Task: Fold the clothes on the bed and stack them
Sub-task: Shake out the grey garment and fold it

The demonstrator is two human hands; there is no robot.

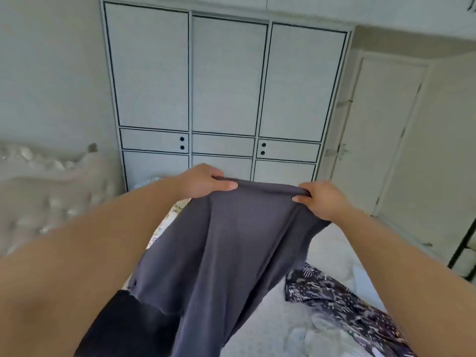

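Both hands held one garment up in front of the person. The left hand (203,182) pinched the top edge of the grey garment (219,253) at its left corner, thumb lying along the near side of the cloth and fingers curled over the far side. The right hand (323,199) gripped the same top edge at its right corner, the cloth bunched between thumb and curled fingers. Each grip was tight on the fabric, and the edge ran between the two hands with a slight sag.

From that edge the grey garment hung down and toward the camera, widening as it fell, with long soft folds running along its length. Its lower part passed out of the bottom of the view. At its lower left a darker, near-black cloth (128,328) lay against it; whether this belonged to the same garment could not be told.

Beneath the hanging cloth lay the bed (268,313), covered in a pale, rumpled sheet. On the bed to the right, just beside the grey garment's edge, sat a dark patterned garment (342,300) in a crumpled heap. A tufted pale headboard (51,191) stood at the left. Beyond the hands rose a white wardrobe (226,78) with black-lined panels, and a white door (381,130) stood to the right of it.
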